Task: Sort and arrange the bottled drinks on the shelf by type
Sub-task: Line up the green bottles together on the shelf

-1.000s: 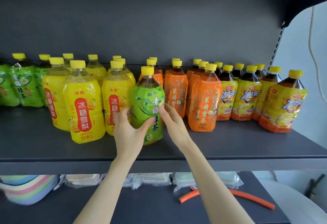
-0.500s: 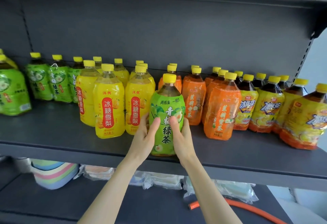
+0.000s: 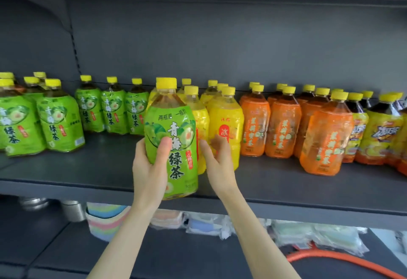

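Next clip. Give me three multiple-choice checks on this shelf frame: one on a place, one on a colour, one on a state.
1. Where do the other green-label bottles stand?
A. left of the yellow-label bottles
B. right of the orange ones
C. on the lower level

2. What colour is the cap of the held green bottle?
A. red
B. yellow
C. white

3. What holds the green bottle?
A. nothing, it stands free
B. the right hand alone
C. the left hand

Key: 1 A, they fill the left end of the shelf; 2 B, the cap above its clear neck is yellow; 3 C, left fingers and thumb wrap it, while the right hand is beside it, loosely curled.
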A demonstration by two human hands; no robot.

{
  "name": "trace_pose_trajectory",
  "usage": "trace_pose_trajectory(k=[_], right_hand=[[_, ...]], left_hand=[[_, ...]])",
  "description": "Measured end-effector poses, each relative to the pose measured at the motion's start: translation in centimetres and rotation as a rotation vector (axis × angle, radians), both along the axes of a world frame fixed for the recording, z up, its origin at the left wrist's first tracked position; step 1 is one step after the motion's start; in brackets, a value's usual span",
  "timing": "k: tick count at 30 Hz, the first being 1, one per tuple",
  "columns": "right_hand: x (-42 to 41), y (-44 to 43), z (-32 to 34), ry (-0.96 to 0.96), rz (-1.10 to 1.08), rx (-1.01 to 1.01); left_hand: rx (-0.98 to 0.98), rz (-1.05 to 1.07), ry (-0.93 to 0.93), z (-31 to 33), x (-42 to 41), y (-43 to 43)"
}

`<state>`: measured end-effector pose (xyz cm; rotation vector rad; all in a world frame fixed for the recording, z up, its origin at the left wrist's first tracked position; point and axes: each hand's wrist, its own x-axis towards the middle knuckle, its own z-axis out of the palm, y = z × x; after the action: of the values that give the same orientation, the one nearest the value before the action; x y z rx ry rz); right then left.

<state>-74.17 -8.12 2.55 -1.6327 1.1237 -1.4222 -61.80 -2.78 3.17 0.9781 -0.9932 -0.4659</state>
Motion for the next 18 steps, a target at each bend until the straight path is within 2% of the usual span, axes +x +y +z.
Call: trace_pose_trajectory(k=[6,10,13,18], right_hand=[[5.1,-1.1,-0.7,0.274,-0.435,-0.016],[6.9,-1.4,-0.7,0.236,-0.567,-0.055],[8.0,-1.6,-1.3,0.144,-0.528,-0.036],[7.9,-2.4,-2.0,-0.082,-0.287,0.086]], left_hand=[[0.043,-0.027,0.005,-0.9,7.1,-0.1],[0.072,-0.081,0.019,-1.3,9.1,-0.8],[0.087,-0.098,0.023,-1.5,9.8,-1.4],[0.105,-0.097,0.04,-2.2,10.8,-2.0]])
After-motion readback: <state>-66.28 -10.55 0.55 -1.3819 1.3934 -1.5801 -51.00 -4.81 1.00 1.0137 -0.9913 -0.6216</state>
